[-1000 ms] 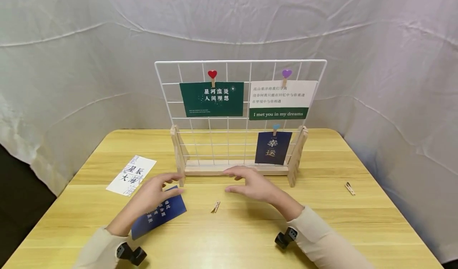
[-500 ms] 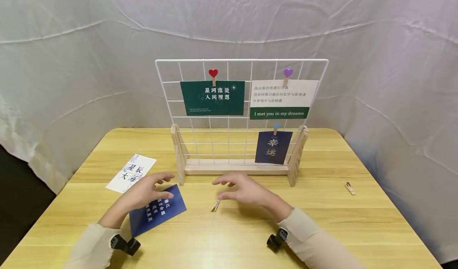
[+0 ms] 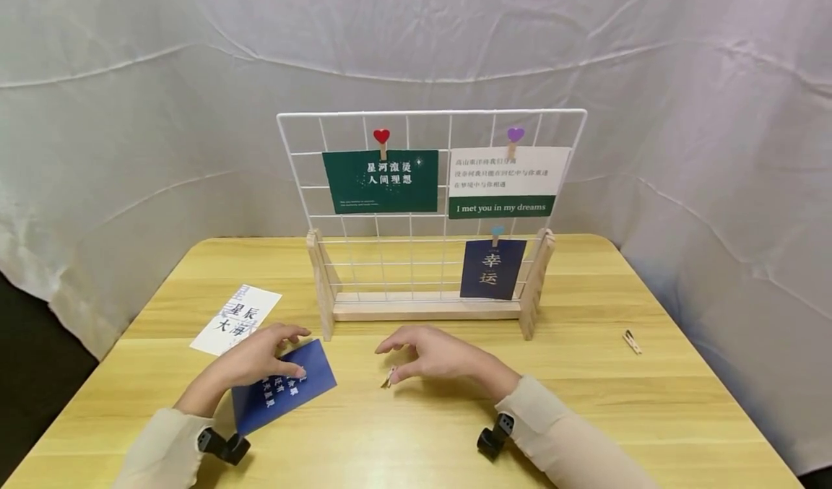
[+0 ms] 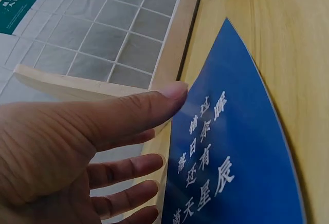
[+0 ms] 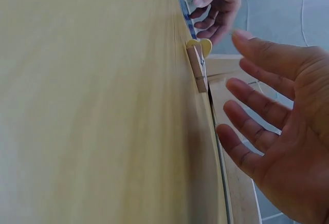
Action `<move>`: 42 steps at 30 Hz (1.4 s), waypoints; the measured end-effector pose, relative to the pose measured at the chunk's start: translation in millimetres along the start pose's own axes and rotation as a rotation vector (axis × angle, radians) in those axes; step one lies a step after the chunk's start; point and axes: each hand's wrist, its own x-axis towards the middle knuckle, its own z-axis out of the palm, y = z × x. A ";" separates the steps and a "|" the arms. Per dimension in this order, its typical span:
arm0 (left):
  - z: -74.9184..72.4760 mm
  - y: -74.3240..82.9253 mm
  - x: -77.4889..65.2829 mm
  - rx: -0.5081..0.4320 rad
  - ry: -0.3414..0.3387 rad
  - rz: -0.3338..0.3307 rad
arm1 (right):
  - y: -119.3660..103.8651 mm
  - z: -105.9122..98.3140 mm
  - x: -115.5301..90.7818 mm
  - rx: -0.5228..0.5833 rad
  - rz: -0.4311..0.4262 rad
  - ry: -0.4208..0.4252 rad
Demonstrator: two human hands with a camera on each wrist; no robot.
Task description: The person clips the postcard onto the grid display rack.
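at the left of the table [image 3: 390,449], a white card [image 3: 234,321] lies flat, dark characters facing up, its near corner partly behind the left hand [image 3: 256,357]. that hand is open, fingers loosely bent, gripping nothing, the thumb over the blue card [image 3: 286,394]; whether it touches, i cannot tell. the blue card lies on the table, nearer than the white one, and bears white characters.

at centre, farther back, stands the rack [image 3: 425,310], white wire on a wooden base. on its upper left hangs a green card [image 3: 390,194] under a red heart clip [image 3: 381,136].

in front of the rack, a loose clip [image 3: 387,381] with a yellow heart lies just beside the thumb of the right hand [image 3: 432,353]. this hand is open, fingers parted, gripping nothing; contact cannot be determined.

at the rack's lower right, a navy card [image 3: 492,279] hangs from a blue clip [image 3: 497,235]. above it, a white-and-green card [image 3: 507,180] hangs from a purple heart clip [image 3: 516,136].

well to the right, a second clip [image 3: 632,342] lies on the table.
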 end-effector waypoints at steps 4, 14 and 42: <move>1.5 -1.6 -1.8 0.047 0.004 -0.010 | -0.1 3.7 4.0 -0.021 -0.020 -0.025; -0.4 -0.4 -3.7 0.085 0.007 -0.030 | 2.0 10.5 11.7 -0.090 -0.101 -0.057; 4.0 2.4 -0.9 0.089 -0.028 -0.064 | 2.4 17.8 10.1 -0.161 -0.078 -0.011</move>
